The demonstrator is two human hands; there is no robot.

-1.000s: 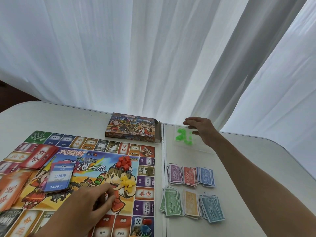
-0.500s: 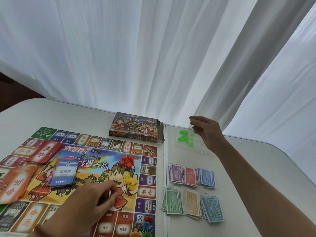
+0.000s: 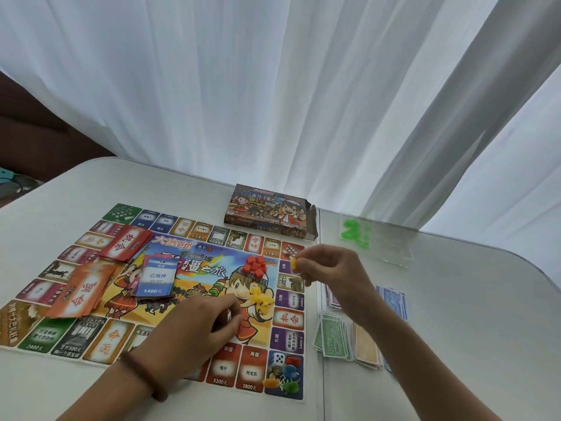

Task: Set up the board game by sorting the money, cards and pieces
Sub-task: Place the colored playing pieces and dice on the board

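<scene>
Your right hand (image 3: 329,270) hovers over the right edge of the colourful paper game board (image 3: 194,287), fingertips pinched shut on a small yellow plastic piece (image 3: 295,264). Just below those fingers lies the cluster of yellow pieces (image 3: 261,298); to their left sits the pile of red plastic blocks (image 3: 255,266). Beyond your fingers, the clear plastic bag of green pieces (image 3: 356,233) rests on the white table (image 3: 455,314). Your left hand (image 3: 198,329) rests curled on the board, fingertips near the yellow cluster; whether it holds anything, you cannot tell. Paper money stacks (image 3: 335,337) lie under your right wrist.
</scene>
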